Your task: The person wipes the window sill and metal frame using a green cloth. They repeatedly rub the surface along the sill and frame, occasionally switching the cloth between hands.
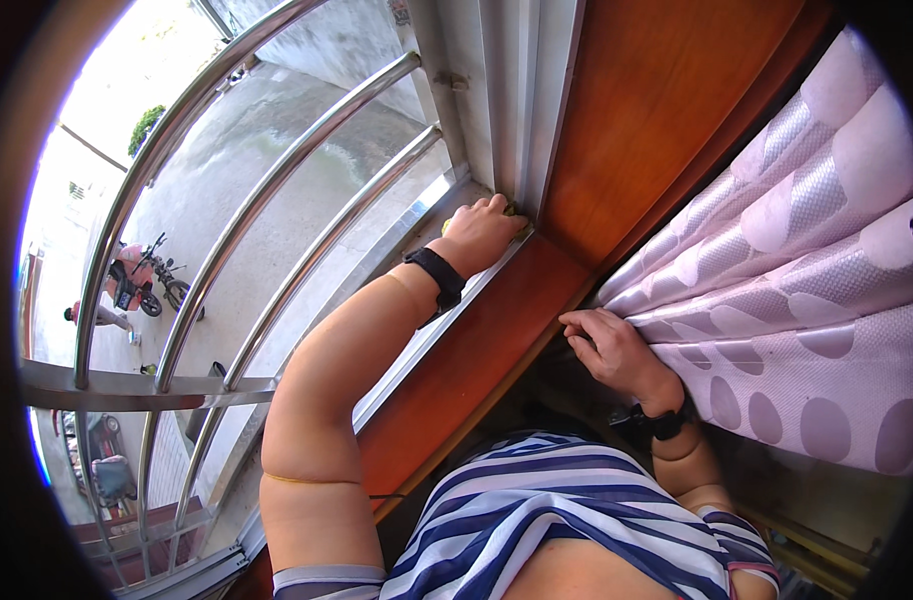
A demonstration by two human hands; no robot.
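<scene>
My left hand (480, 231) reaches into the lower corner of the window frame. It presses down on a yellow-green cloth or sponge (522, 233), mostly hidden under the fingers. Beneath that hand runs the metal window track (419, 343), beside a reddish-brown wooden sill (468, 356). My right hand (614, 352) holds nothing that I can see, its fingers loosely bent and the thumb a little apart. Its fingertips are by the inner edge of the sill, close to a pink curtain (771, 300). Dark bands circle both wrists.
Curved stainless-steel window bars (276, 176) stand outside the frame on the left. Beyond them a concrete yard (224, 202) holds a parked two-wheeler (175, 289) and a person (104, 315). A wooden side panel (636, 112) rises past the corner.
</scene>
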